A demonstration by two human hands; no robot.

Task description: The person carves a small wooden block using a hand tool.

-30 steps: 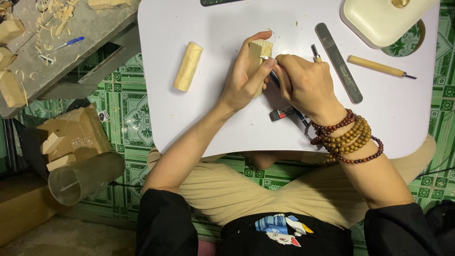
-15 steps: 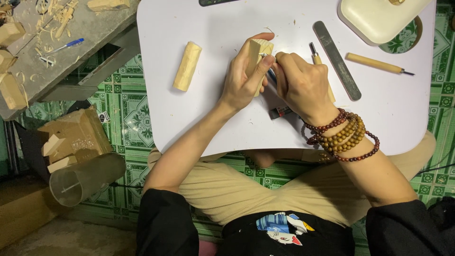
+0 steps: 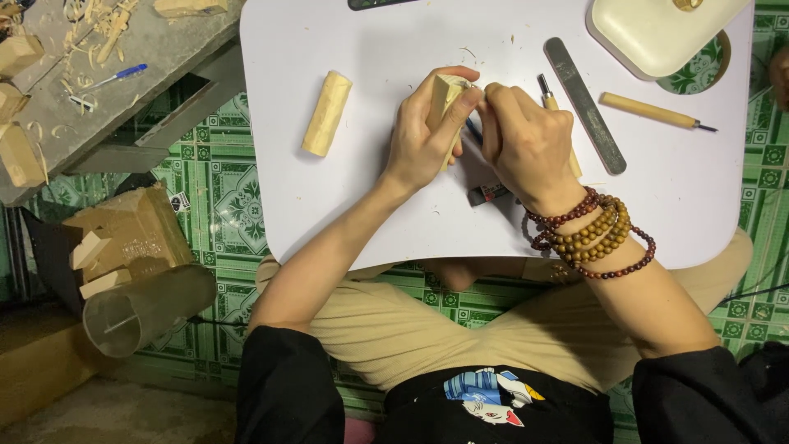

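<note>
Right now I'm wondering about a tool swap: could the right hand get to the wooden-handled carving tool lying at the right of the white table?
Probably yes. The right hand is busy at the pale wood block, but only bare white table and a flat grey file separate it from the wooden-handled carving tool.

wood block (image 3: 445, 103) between hands, dowel (image 3: 326, 113) left

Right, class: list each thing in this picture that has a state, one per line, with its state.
Left hand: closed round the wood block.
Wood block: held, tilted.
Right hand: closed on a tool, mostly hidden.
Wooden cylinder: lying loose.
Metal file: lying flat.
Wooden-handled tool: lying untouched.
</note>
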